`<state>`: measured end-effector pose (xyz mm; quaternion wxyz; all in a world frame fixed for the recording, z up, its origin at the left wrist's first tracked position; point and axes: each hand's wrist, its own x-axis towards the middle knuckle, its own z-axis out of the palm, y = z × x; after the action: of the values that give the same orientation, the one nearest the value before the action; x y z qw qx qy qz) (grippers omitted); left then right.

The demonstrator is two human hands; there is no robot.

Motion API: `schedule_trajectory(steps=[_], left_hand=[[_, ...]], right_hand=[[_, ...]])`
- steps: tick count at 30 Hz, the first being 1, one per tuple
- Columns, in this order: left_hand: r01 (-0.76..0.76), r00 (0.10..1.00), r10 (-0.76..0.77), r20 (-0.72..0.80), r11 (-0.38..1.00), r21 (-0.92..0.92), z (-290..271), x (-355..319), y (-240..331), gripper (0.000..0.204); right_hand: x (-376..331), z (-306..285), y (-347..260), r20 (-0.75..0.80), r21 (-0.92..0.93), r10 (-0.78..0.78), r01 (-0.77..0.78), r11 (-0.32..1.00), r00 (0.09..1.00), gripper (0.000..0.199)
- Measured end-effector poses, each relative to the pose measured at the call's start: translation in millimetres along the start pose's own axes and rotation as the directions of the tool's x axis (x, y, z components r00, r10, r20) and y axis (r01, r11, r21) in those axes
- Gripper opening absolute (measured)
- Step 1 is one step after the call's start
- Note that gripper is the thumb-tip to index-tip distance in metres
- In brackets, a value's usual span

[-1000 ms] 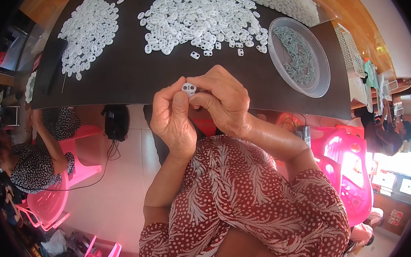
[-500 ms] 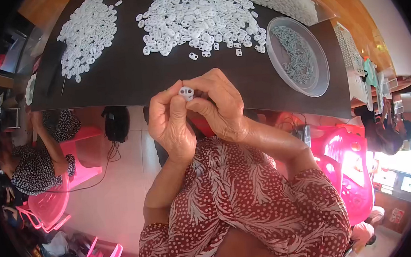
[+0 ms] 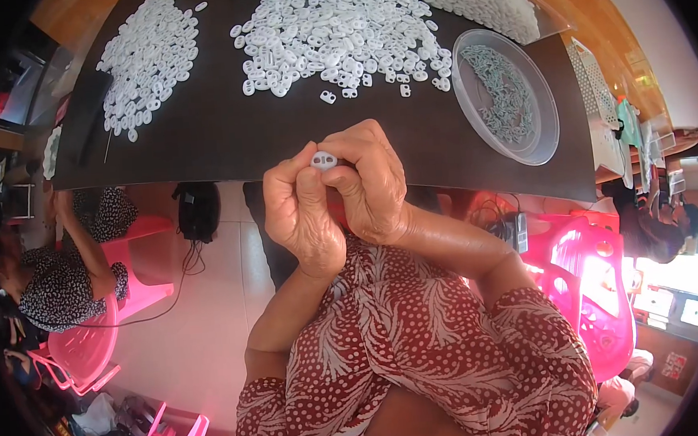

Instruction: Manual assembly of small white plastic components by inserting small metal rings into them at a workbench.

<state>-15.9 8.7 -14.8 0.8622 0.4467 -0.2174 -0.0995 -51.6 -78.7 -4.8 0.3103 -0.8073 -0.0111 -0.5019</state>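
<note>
A small white plastic two-hole cord lock [image 3: 324, 160] is held up between my two hands, just off the front edge of the table. My left hand [image 3: 305, 209] pinches it from the left with thumb and index finger. From the other side, the thumb and fingers of my right hand [image 3: 371, 181] press on it. Its two holes show between the fingertips, and the rest is covered. Beyond my hands lies a heap of white two-hole pieces [image 3: 338, 39], a few of them loose at its near edge. Farther left is a pile of white oval pieces [image 3: 151, 58].
A round clear tub [image 3: 547, 118] of small grey-green, thin pieces [image 3: 505, 96] stands at the right of the dark table [image 3: 200, 143]. Behind it is a clear box of white pieces [image 3: 484, 6]. A co-worker [image 3: 65, 283] sits at the left near pink chairs [image 3: 89, 338].
Both hands have moved slightly right and drawn closer around the white cord lock. The piece now sits more squarely between the fingertips, its lower part no longer showing.
</note>
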Motion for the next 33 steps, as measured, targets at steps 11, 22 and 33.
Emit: schedule_trajectory(steps=[11,22,33], left_hand=[[-0.135,0.991,0.133,0.020,0.980,0.148,-1.0,-0.3,-1.5,0.018],[-0.304,0.945,0.134,0.299,0.700,0.646,-2.2,59.5,-5.7,0.018],[-0.690,0.721,0.067,0.690,0.164,0.705,9.3,88.2,-31.3,0.010]], right_hand=[[0.6,1.4,2.0,0.014,0.022,-0.057,0.057,0.998,0.998,0.017],[57.2,-73.3,33.9,-0.115,-0.109,0.331,-0.343,0.933,0.937,0.013],[192.8,-218.6,193.3,-0.240,-0.644,0.032,-0.184,0.742,0.970,0.018]])
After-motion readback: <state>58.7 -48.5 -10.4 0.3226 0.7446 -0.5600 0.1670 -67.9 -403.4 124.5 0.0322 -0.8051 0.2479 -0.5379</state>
